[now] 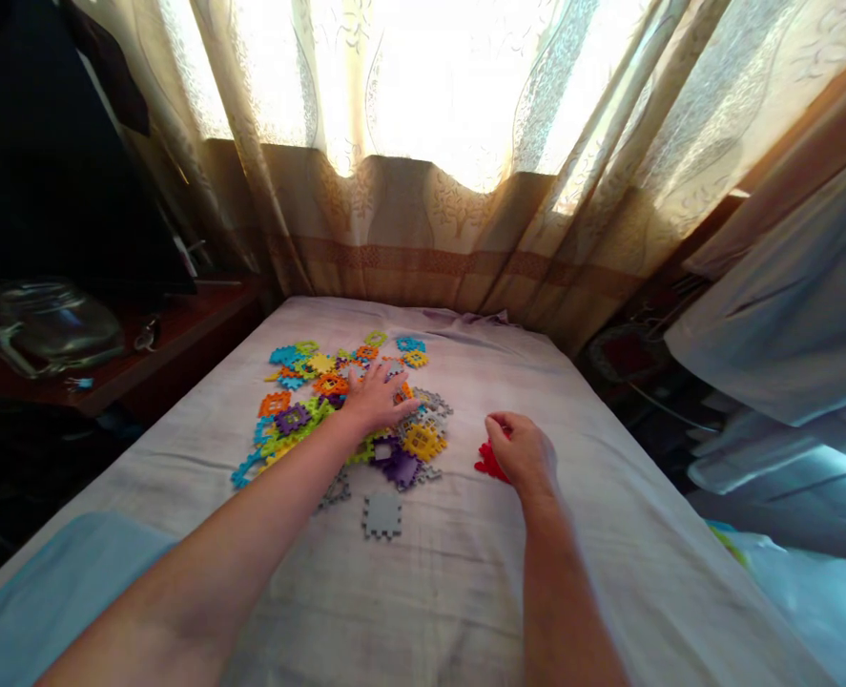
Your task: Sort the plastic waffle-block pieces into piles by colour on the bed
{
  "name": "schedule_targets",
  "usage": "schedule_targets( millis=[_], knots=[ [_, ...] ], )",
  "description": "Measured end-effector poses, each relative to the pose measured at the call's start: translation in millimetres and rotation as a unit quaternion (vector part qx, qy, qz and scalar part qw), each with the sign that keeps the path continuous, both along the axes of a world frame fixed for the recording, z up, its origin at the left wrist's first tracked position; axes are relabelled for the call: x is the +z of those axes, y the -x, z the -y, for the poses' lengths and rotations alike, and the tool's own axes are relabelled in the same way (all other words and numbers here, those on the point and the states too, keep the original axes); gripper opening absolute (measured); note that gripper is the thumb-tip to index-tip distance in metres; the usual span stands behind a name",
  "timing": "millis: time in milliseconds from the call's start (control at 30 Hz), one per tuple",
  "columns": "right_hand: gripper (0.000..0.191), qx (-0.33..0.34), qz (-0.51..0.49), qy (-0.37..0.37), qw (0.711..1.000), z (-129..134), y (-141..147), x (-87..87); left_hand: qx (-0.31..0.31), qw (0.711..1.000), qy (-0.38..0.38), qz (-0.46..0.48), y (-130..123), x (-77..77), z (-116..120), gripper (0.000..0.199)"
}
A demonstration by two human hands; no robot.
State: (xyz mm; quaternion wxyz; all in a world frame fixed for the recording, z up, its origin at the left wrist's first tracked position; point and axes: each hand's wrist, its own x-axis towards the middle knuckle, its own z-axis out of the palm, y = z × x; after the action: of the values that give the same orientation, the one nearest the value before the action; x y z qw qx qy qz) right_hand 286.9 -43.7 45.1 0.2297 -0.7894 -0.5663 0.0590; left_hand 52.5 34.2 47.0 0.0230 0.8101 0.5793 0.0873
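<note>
- Backlit by patterned curtains (458,219) across the top of the frame, worked over a pale sheet (608,534) filling the middle and lower frame.
- Rested the left hand (378,396) near the centre, open and palm down, fingers spread over a mixed pile of interlocking plastic pieces (332,384); probably spread so wide to reach several loose pieces at once.
- Held the right hand (526,453) right of centre, fingers curled, at some red pieces (489,464); could not tell whether closed on one, with most fingertips hidden.
- Set red well apart from the pile, perhaps to stop that colour blending into the others.
- Found a gray square piece (382,515) flat just below the pile, likely too thin to stand alone.
- Saw a glass jug (61,329) at the left of the frame, below a dark screen (51,162).
</note>
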Motion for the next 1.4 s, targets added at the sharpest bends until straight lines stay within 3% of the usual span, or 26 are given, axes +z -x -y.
schedule_targets(
  millis=[67, 167, 333, 467, 567, 667, 833, 1067, 1200, 1400],
  knots=[
    [0.03, -0.004, -0.006, 0.003, 1.0, -1, 1, -0.5, -0.01, 0.999, 0.041, -0.019, -4, -3.5, -13, 0.062],
    [0.029, -0.006, -0.015, 0.003, 1.0, -2, 1, -0.8, -0.037, 0.998, 0.043, -0.025, 2, -10.9, -8, 0.063],
    [0.028, 0.032, -0.025, -0.036, 0.999, 0, 14, 0.3, -0.088, 0.995, -0.044, -0.032, 33, -24.0, 40, 0.053],
    [0.028, 0.103, -0.009, -0.054, 0.993, -7, 42, 6.3, -0.072, 0.99, -0.121, -0.002, 61, -31.6, 82, 0.045],
    [0.029, 0.169, 0.03, -0.038, 0.984, -30, 68, 13.4, -0.055, 0.982, -0.179, 0.023, 72, -37.0, 106, 0.039],
    [0.033, 0.197, 0.076, 0.029, 0.977, -66, 92, 17.0, -0.051, 0.971, -0.228, 0.055, 75, -43.2, 120, 0.033],
    [0.035, 0.187, 0.108, 0.142, 0.966, -114, 111, 6.1, -0.063, 0.955, -0.273, 0.1, 76, -48.6, 125, 0.029],
    [0.023, 0.207, 0.115, 0.211, 0.948, -135, 114, -3.8, -0.125, 0.93, -0.299, 0.173, 85, -41.3, 125, 0.027],
    [0.021, 0.214, 0.126, 0.198, 0.948, -132, 117, -1.9, -0.168, 0.926, -0.277, 0.194, 85, -39.3, 127, 0.025],
    [0.032, 0.201, 0.124, 0.097, 0.967, -125, 112, 3.5, -0.164, 0.927, -0.283, 0.182, 85, -40.6, 125, 0.024]
  ],
)
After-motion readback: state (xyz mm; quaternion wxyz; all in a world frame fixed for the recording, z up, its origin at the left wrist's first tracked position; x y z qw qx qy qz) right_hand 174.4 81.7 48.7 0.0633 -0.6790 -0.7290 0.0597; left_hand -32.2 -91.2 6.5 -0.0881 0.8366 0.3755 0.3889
